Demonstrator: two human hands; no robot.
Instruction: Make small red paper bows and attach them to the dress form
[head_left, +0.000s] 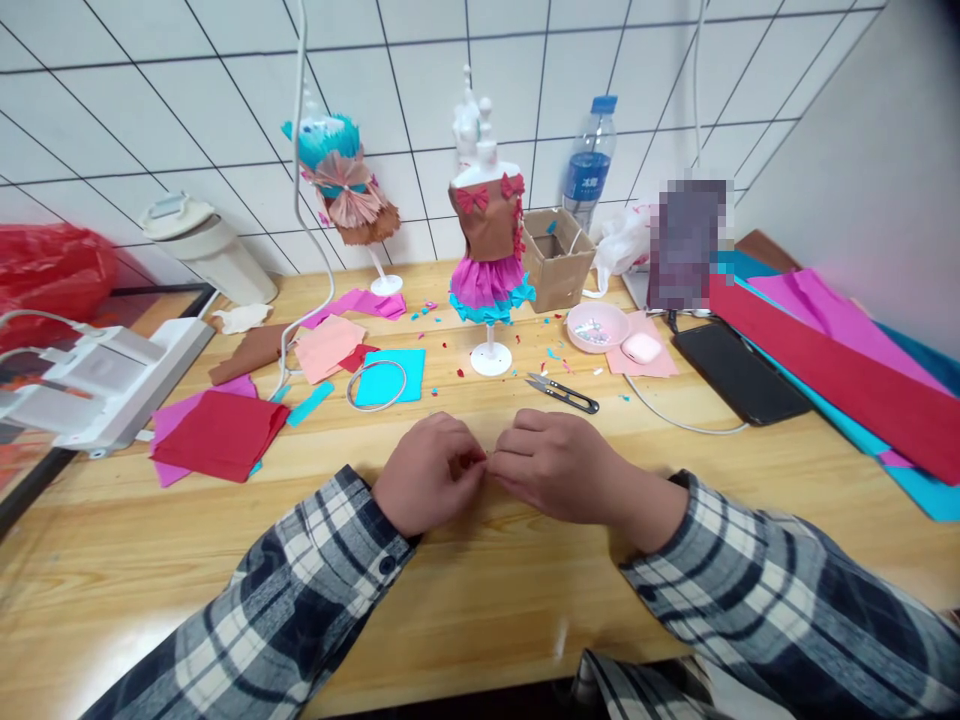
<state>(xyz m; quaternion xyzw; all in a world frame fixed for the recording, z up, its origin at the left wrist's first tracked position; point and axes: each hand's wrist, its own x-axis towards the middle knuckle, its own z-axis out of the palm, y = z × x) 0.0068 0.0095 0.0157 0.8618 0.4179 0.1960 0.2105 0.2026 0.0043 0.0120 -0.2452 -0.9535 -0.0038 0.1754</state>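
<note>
left hand [429,475] + right hand [559,465]: fingers pinched nearly shut, tips meeting, likely for fine control; held piece hidden, can't tell | black-handled metal snips [553,385]: 1 o'clock, probably for quick reach | white mannequin in brown-magenta-blue dress [485,225]: upright, 12 o'clock

Just one head cam, looking forward and down over the desk [480,620], kinda soft near the edges, I think.

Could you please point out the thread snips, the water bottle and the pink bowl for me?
Thread snips [582,401]: head view, on the black handle.
Water bottle [587,176]: head view, on the blue label.
Pink bowl [598,345]: head view, on the outer wall, below the rim.
</note>
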